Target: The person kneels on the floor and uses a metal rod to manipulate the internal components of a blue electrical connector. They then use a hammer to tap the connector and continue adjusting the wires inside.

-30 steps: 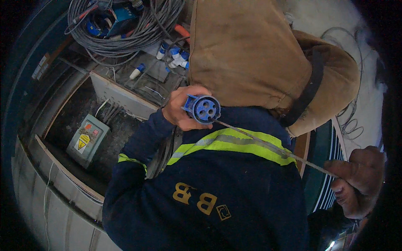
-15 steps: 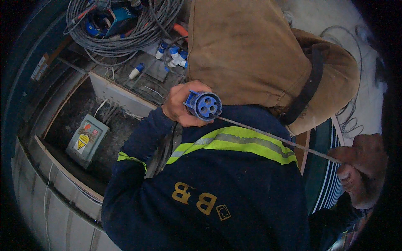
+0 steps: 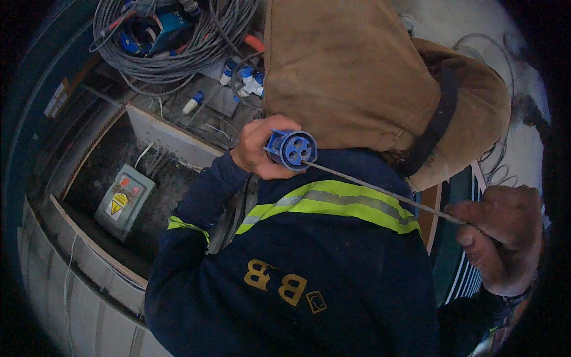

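Blue round multi-hole connector [image 3: 289, 150] sits in your left hand [image 3: 260, 147], fingers closed round body. Right hand [image 3: 502, 238] pinches thin rod [image 3: 380, 191], tip at face's lower edge, depth unclear. Other holes [image 3: 297, 153] unfilled; work looks unfinished.

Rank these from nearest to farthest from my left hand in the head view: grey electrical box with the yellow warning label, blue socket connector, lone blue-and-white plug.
1. Blue socket connector: in the left hand itself.
2. Lone blue-and-white plug: up and left of the hand.
3. Grey electrical box: farther left, lower in the picture.
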